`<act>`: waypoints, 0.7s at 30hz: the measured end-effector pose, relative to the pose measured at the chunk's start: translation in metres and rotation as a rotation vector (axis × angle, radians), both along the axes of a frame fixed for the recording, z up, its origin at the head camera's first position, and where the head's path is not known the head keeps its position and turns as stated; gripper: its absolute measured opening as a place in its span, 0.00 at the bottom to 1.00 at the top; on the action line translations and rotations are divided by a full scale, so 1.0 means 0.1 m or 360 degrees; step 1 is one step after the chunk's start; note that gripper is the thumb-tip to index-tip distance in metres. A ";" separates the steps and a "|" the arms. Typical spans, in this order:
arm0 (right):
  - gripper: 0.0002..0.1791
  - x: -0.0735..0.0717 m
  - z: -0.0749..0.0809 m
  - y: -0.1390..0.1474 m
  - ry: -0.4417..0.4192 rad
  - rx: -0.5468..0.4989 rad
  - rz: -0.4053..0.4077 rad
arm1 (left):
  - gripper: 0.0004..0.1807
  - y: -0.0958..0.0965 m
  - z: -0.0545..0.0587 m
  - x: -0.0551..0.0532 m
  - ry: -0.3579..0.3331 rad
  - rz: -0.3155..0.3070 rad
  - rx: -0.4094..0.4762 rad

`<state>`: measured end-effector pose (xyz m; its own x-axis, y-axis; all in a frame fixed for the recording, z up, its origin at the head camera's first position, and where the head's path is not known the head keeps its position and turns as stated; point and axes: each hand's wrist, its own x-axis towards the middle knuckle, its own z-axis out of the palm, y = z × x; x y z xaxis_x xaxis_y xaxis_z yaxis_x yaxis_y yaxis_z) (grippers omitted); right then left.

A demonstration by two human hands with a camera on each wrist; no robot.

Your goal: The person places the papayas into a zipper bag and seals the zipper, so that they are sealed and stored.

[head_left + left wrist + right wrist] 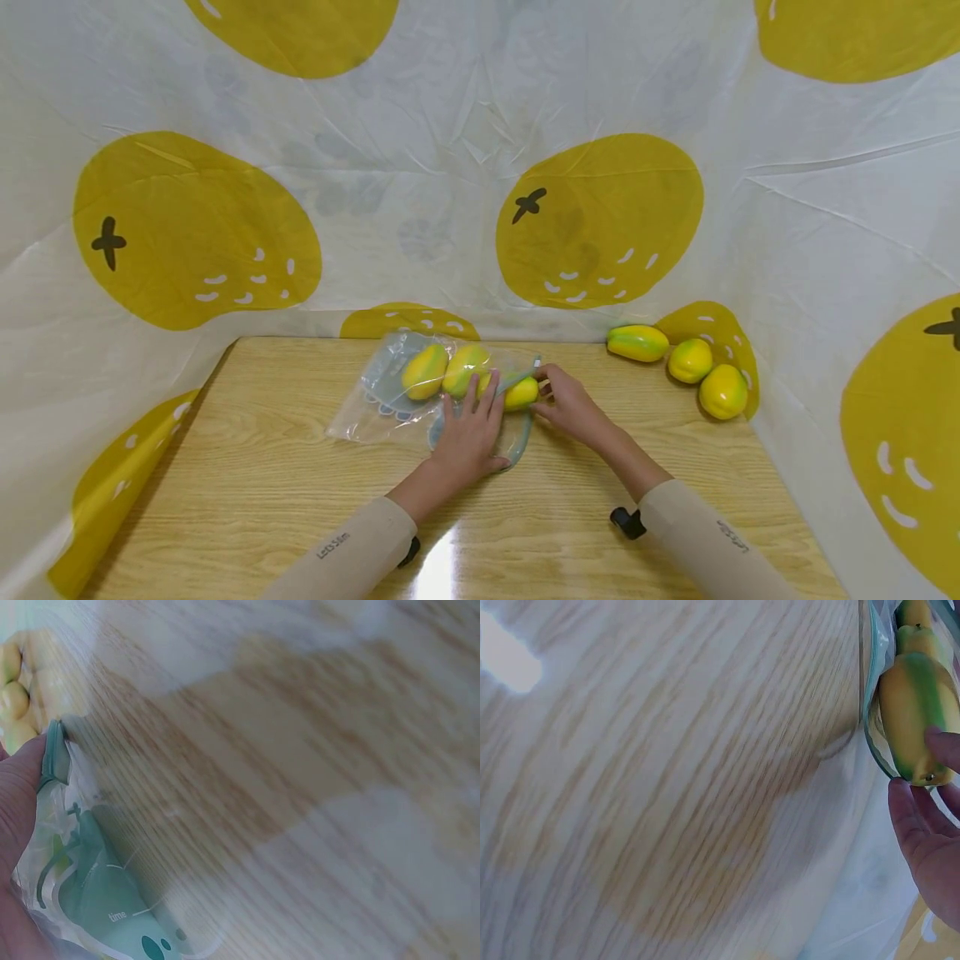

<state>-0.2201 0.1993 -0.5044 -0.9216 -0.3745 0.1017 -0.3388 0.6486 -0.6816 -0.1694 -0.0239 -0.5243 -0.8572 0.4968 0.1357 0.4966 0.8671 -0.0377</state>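
Observation:
A clear zip bag (360, 426) with a grey-green print and green zip strip (519, 450) lies on the table, two yellow-green papayas (425, 372) inside, side by side. Another papaya (522, 394) lies at the bag's mouth, partly within it. My left hand (468, 437) rests on the bag with its fingers spread and fairly straight; in the left wrist view the thumb (22, 769) touches the green zip edge. At the mouth, my right hand (568, 404) holds the end of the papaya (915, 712), thumb on top and fingers beneath.
Several more papayas stand apart at the back right of the wooden table (300, 500): a long one (637, 342), a rounder one (690, 361) and one nearest the right edge (723, 392). A white cloth (420, 225) with yellow fruit prints hangs behind and at both sides.

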 end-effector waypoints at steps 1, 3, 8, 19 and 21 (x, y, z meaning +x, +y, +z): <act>0.27 -0.01 -0.01 -0.01 0.0006 0.0005 -0.0006 | 0.67 0.00 0.00 0.00 0.0003 -0.0003 -0.0005; 0.27 -0.01 -0.01 -0.03 0.0018 0.0012 -0.0013 | 0.67 0.00 0.00 0.00 0.0013 -0.0006 -0.0019; 0.26 -0.04 -0.04 -0.07 0.0020 0.0019 -0.0060 | 0.67 -0.01 -0.01 -0.01 0.0033 -0.0017 -0.0047; 0.18 -0.12 -0.04 -0.17 0.0078 0.0077 -0.0226 | 0.66 -0.01 0.00 -0.01 0.0008 -0.0030 -0.0032; 0.18 -0.14 -0.03 -0.18 0.0111 0.0086 -0.0242 | 0.66 -0.02 0.00 0.00 0.0005 -0.0033 -0.0036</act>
<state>-0.2338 0.1810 -0.5079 -0.9595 -0.2380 0.1510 -0.2793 0.7312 -0.6224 -0.1698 -0.0255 -0.5242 -0.8462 0.5176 0.1268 0.5145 0.8555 -0.0589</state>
